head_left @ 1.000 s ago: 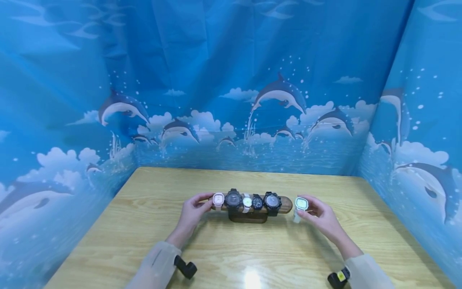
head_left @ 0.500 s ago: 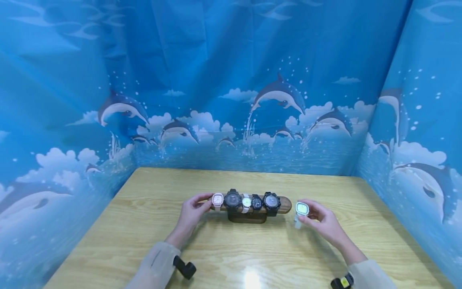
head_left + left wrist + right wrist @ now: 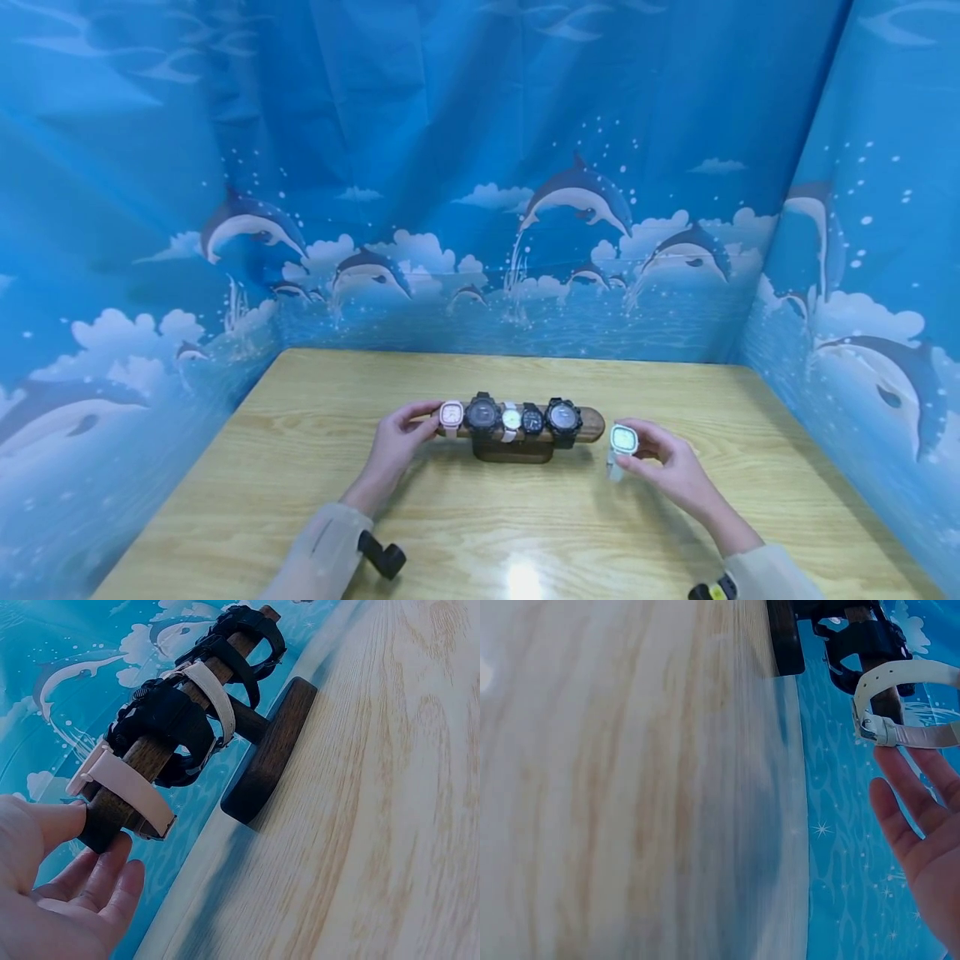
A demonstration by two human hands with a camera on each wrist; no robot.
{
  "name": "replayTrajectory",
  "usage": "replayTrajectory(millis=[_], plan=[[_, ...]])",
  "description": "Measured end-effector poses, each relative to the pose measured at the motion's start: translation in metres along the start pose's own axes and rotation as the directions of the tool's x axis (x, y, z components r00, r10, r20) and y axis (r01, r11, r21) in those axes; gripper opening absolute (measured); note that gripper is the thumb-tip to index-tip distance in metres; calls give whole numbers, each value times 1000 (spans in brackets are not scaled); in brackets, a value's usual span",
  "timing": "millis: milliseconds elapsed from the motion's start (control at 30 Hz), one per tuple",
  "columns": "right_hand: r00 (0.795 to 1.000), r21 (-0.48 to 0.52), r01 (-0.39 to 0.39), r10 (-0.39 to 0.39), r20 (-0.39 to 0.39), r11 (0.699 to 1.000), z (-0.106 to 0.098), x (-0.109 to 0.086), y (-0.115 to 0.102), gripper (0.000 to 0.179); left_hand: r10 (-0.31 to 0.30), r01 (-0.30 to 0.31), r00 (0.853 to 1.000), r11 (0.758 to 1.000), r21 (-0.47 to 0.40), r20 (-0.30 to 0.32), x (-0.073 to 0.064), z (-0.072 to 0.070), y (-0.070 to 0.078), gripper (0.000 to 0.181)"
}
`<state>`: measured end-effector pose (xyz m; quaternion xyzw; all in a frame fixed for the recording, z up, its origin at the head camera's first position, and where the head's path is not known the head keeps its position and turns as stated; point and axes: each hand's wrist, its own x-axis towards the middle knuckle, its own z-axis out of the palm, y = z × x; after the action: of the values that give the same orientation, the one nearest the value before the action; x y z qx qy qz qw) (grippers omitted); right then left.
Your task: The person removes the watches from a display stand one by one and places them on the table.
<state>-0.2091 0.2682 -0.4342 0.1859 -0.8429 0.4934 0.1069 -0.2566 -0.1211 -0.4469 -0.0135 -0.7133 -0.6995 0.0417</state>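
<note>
A dark wooden watch stand (image 3: pixel 592 423) carries several watches along its bar. My left hand (image 3: pixel 399 436) holds the bar's left end, thumb on one side and fingertips beneath, as the left wrist view shows. Beside those fingers sits a pink watch (image 3: pixel 135 789) with a square face. My right hand (image 3: pixel 670 461) pinches a pale watch (image 3: pixel 624 439) by its case, off the stand's right end. In the right wrist view its buckled strap (image 3: pixel 866 712) forms a closed loop near the bar's end, and the case lies out of frame.
Farther along the bar are a large black watch (image 3: pixel 482 413), a small white watch (image 3: pixel 511 419), a smaller black watch (image 3: pixel 532 419) and another large black watch (image 3: pixel 563 417). The stand's base (image 3: pixel 271 754) rests on the wooden table (image 3: pixel 450 533). Blue dolphin-print curtains (image 3: pixel 420 167) enclose the table.
My right hand has moved slightly down and toward me with the pale watch, whose face has tilted a little. My left hand keeps its hold on the stand's end.
</note>
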Motion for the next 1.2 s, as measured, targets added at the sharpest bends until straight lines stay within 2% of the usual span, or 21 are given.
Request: replayTrajectory(millis=[267, 700, 933, 1200], plan=[[999, 16, 18, -18, 27, 1000, 4, -2, -5, 46, 6, -6, 1000, 1000, -7, 1, 0, -1, -1, 29], [996, 16, -27, 26, 90, 999, 15, -4, -5, 48, 25, -25, 1000, 999, -22, 11, 2, -1, -4, 28], [994, 34, 31, -34, 106, 999, 22, -4, -7, 45, 28, -28, 1000, 999, -29, 11, 2, -1, -3, 28], [990, 54, 42, -49, 136, 998, 27, -4, -11, 48, 31, -30, 999, 999, -38, 10, 2, -1, -4, 27]])
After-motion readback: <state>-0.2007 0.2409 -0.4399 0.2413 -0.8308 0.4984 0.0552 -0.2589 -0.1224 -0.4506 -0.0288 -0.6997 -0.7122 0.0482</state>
